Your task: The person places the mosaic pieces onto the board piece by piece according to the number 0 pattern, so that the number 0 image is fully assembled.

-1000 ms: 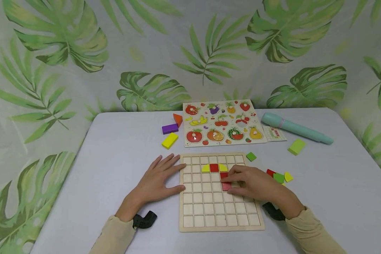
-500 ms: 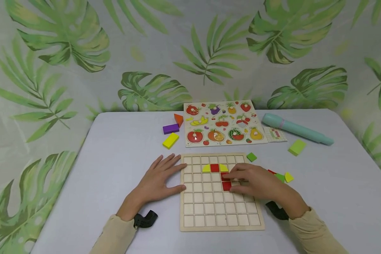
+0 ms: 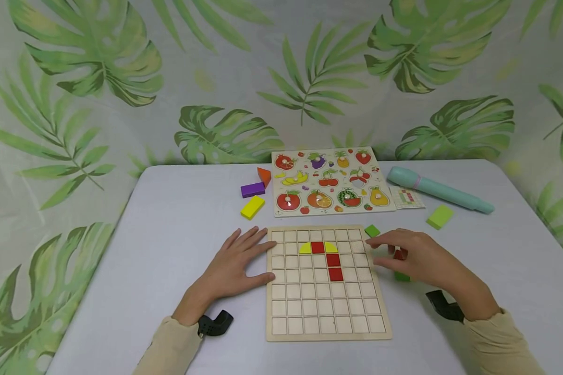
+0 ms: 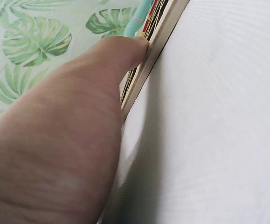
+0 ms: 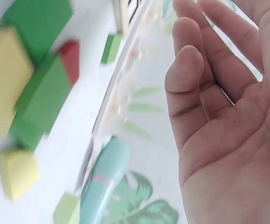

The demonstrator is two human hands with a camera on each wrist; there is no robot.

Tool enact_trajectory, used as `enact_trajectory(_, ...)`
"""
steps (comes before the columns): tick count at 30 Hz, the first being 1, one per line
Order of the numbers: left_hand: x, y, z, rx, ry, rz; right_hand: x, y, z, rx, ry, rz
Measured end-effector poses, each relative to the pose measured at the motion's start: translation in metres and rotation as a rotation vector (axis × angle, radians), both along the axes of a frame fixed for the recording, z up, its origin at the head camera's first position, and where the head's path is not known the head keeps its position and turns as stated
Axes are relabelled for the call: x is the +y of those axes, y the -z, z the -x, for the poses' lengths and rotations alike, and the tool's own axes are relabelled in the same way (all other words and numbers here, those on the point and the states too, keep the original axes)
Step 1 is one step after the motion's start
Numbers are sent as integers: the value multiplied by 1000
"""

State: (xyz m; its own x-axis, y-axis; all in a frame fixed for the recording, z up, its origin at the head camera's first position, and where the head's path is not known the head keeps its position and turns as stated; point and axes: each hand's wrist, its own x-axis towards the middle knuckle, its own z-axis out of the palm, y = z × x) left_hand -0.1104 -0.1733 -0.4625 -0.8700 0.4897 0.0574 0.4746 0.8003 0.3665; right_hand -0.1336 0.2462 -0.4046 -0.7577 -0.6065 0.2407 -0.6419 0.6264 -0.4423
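My left hand [image 3: 236,266] lies spread on the table, with fingertips and thumb at the left edge of the wooden grid board [image 3: 307,337]. In the left wrist view its thumb [image 4: 130,51] rests against the board's rim. On the grid, a red square tile [image 3: 317,247] sits between two yellow quarter-round tiles [image 3: 305,248]. Below the right-hand yellow one are two more red squares [image 3: 333,260], one under the other. My right hand [image 3: 419,259] hovers past the board's right edge, fingers loosely bent and holding nothing. It partly hides a small pile of green [image 5: 46,93], yellow and red pieces.
A green tile [image 3: 372,230] lies by the board's upper right corner. Behind stand a fruit puzzle [image 3: 333,208], a small pattern card [image 3: 408,198] and a teal tube-shaped object [image 3: 443,190]. Purple [image 3: 252,190], yellow [image 3: 252,207], orange [image 3: 264,177] and light green [image 3: 439,216] blocks lie around.
My right hand has let go of the red squares and moved right, off the board to above the loose pieces. The left hand stays at the board's edge.
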Motion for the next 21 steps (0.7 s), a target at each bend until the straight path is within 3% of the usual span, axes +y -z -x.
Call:
enact_trajectory(4, 0, -1, -1, 0, 4, -4, 15, 2, 2, 32, 8, 9)
enact_trajectory(9, -1, -2, -2, 14, 7, -14, 28, 2, 3, 11, 42, 5)
enact_trajectory(21, -1, -1, 0, -5, 2, -12, 53, 10, 8, -158, 151, -93)
